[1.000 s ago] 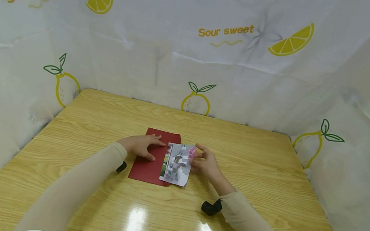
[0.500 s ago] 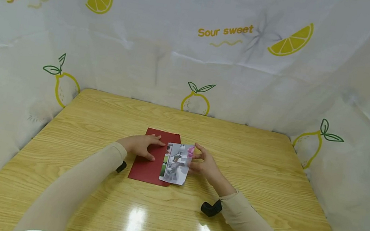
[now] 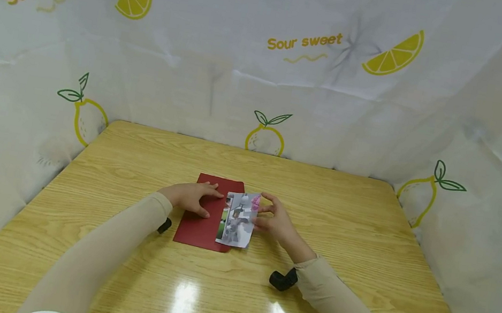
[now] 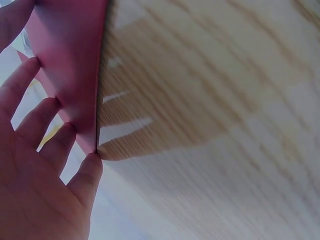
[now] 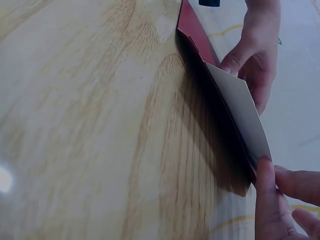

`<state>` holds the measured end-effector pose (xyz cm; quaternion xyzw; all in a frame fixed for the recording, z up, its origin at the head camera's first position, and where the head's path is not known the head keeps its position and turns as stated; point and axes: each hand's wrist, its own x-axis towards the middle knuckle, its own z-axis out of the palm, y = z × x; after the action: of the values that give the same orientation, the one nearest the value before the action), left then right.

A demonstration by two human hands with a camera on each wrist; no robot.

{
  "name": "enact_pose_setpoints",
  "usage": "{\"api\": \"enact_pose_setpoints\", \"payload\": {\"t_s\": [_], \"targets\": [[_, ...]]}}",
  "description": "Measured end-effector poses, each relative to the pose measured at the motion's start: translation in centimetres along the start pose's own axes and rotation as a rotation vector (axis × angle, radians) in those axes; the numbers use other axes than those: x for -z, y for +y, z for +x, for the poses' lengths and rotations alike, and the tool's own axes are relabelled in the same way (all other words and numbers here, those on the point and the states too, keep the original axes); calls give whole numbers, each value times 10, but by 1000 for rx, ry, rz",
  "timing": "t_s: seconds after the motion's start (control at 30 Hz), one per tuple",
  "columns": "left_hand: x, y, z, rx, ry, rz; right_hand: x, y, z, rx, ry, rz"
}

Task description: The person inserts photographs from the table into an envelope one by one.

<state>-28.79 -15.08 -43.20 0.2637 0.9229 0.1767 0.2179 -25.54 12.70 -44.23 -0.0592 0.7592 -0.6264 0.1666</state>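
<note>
A flat red envelope point(image 3: 200, 235) lies on the wooden table, and a picture card point(image 3: 237, 222) with a pink flower in one corner overlaps its right part. My left hand point(image 3: 188, 197) rests on the envelope with fingers spread; in the left wrist view its fingertips point(image 4: 90, 162) reach along the edge of the red envelope point(image 4: 70, 45). At the card's right edge, my right hand point(image 3: 281, 224) pinches it between thumb and fingers. Seen from the right wrist, the pale card point(image 5: 237, 102) slopes up out of the red envelope point(image 5: 194, 25), and the right hand point(image 5: 285, 200) is at its end.
Around the envelope spreads a wooden table point(image 3: 331, 206). Behind and beside it hangs a white curtain point(image 3: 217, 54) printed with lemons. A black wrist device point(image 3: 283, 280) sits under the right forearm, another black device point(image 3: 165, 226) by the left wrist.
The card's right end has moved slightly left and lifted, together with my right hand. My left hand and the envelope have stayed in place.
</note>
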Motion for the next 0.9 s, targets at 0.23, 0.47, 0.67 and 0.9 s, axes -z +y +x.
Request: {"api": "enact_pose_setpoints", "payload": {"t_s": [0.23, 0.47, 0.67, 0.9], "targets": [[1, -2, 1, -1, -3, 2, -3, -2, 2, 2, 9, 0], [0, -3, 2, -5, 1, -11, -4, -3, 5, -6, -4, -8], [0, -2, 1, -8, -1, -18, -7, -7, 4, -9, -3, -20], [-1, -3, 2, -14, 1, -17, -9, -9, 6, -25, 8, -29]]}}
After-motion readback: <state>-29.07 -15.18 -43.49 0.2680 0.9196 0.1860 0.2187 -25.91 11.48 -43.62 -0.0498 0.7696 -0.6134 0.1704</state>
